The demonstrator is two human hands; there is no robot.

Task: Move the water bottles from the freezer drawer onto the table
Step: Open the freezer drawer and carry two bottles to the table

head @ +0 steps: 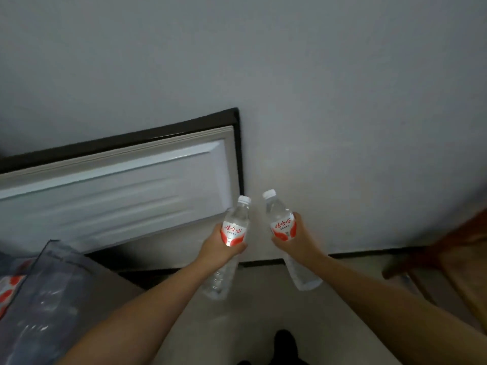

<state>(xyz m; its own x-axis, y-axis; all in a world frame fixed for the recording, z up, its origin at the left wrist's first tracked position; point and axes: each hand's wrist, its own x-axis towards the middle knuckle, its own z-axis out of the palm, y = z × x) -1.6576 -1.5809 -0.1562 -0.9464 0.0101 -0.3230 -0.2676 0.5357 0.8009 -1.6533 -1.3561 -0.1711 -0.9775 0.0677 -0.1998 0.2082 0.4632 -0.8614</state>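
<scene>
My left hand (218,247) grips a clear water bottle (235,227) with a red-and-white label and white cap around its middle. Just to its right, my right hand (297,238) holds a second identical water bottle (282,222) the same way. Both bottles tilt upright in the air in front of a grey wall, a short gap between them. At the lower left the translucent freezer drawer (50,291) stands pulled out, with more red-labelled bottles (10,288) dimly visible inside. A wooden table edge (453,259) shows at the right.
The open freezer door (113,191), white inside with a dark frame, stands left of the bottles. The grey wall (342,101) fills the view ahead, with a dark baseboard along the pale floor (258,312). My dark shoe (286,343) shows at the bottom.
</scene>
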